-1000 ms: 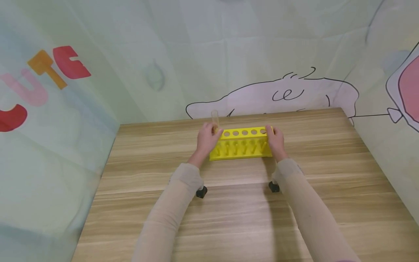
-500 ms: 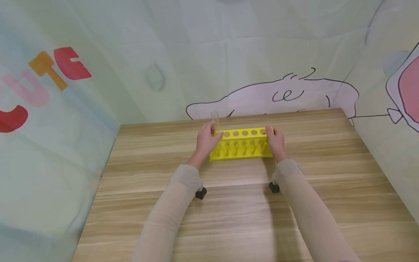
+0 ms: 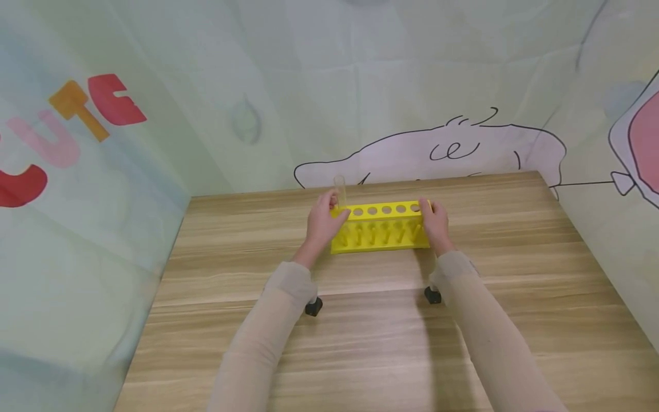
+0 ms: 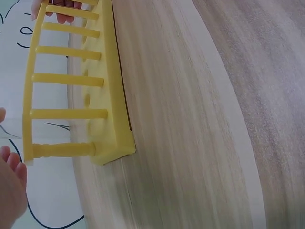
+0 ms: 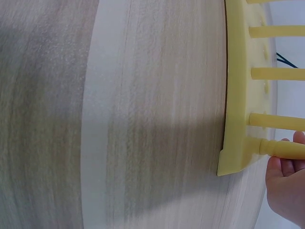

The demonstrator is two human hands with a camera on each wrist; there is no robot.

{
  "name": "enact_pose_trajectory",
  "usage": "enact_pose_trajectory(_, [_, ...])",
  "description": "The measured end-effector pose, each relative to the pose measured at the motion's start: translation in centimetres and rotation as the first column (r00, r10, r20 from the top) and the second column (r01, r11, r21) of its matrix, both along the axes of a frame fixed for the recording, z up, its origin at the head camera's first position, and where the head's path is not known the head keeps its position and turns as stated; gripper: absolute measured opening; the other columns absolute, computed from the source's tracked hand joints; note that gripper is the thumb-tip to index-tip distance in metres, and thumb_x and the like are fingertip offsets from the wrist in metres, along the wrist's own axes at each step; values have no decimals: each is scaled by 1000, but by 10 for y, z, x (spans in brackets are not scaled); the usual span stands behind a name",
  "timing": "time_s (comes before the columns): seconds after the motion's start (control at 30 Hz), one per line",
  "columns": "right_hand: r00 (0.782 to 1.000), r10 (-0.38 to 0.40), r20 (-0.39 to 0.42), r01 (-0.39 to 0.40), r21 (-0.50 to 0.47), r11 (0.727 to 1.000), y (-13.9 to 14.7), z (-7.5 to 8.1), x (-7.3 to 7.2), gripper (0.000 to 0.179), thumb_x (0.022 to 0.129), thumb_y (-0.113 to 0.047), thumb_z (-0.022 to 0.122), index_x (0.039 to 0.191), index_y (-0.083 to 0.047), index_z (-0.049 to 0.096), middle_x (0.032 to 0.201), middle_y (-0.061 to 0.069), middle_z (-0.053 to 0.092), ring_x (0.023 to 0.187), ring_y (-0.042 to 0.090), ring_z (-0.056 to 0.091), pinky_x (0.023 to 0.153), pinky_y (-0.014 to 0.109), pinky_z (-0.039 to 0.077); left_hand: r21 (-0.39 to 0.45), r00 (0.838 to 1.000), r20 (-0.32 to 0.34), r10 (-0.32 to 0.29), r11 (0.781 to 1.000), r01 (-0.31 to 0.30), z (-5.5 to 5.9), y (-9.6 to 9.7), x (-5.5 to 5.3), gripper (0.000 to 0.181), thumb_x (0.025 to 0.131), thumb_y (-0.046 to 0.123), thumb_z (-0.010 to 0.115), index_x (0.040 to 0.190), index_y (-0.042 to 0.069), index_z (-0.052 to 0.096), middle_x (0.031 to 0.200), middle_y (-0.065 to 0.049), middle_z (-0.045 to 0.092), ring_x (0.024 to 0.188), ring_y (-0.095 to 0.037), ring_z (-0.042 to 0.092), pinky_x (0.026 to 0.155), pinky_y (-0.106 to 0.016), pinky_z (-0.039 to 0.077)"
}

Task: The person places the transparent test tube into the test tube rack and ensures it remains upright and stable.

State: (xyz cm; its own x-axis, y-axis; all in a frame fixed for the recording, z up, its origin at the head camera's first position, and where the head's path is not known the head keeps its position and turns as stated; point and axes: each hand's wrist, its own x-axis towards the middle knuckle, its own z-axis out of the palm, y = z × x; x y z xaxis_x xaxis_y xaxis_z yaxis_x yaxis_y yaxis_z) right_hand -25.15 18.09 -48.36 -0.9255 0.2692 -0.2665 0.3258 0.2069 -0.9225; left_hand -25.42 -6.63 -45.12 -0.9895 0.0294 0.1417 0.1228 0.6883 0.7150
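Observation:
A yellow test tube rack (image 3: 383, 244) stands on the wooden table, with a row of round holes along its top bar. At its left end a clear test tube (image 3: 340, 186) rises upright; its lower part is hidden by my left hand (image 3: 322, 222). That hand's fingers are spread loosely beside the tube, its thumb near the rack's corner. In the left wrist view a gap shows between these fingers (image 4: 10, 164) and the rack. My right hand (image 3: 435, 224) grips the rack's right end. In the right wrist view its fingers curl behind the end post (image 5: 286, 149).
The wooden table (image 3: 376, 337) extends around the rack. A printed cloth (image 3: 288, 91) hangs behind and on both sides. Black camera mounts (image 3: 314, 307) hang below both wrists.
The left fingers have loosened from around the test tube and the hand has shifted slightly left. The tube stays standing, while the rack and right hand hold nearly the same place.

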Motion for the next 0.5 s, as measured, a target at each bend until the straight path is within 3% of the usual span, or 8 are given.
enact_pose_trajectory(0.2, [1000, -2, 6, 3, -5, 1000, 0, 1, 0, 53, 87, -56, 34, 105, -7, 46, 112, 7, 42, 97, 19, 37, 81, 27, 33, -22, 1000, -15, -1, 1000, 0, -4, -4, 1, 48, 81, 27, 62, 123, 15, 44, 112, -7, 53, 101, -19, 50, 89, -33, 43])
enact_pose_trajectory(0.5, [1000, -3, 5, 3, -2, 1000, 0, 3, 0, 50, 87, -55, 35, 101, -8, 46, 107, 6, 41, 95, 19, 38, 79, 26, 33, -31, 1000, 30, 7, 1000, -6, -5, -10, 5, 54, 81, 34, 61, 128, 15, 40, 121, -5, 48, 108, -19, 48, 91, -32, 42])
